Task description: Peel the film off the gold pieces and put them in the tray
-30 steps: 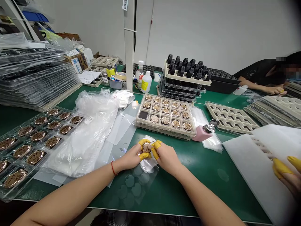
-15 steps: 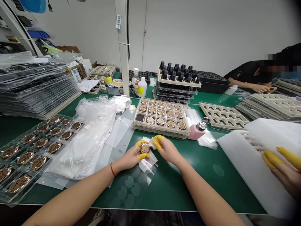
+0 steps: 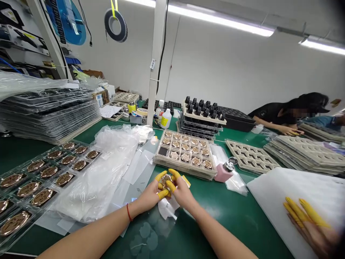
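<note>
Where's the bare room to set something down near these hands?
The widest bare patch of green table lies right of the right hand, bordered by the pink bottle and the white sheet. It's crowded left of the left hand, with plastic bagging and film, and ahead, where stacked trays stand close.

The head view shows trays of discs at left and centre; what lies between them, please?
The head view shows crumpled plastic bagging, flat translucent sheets and, farther back, white material.
</note>
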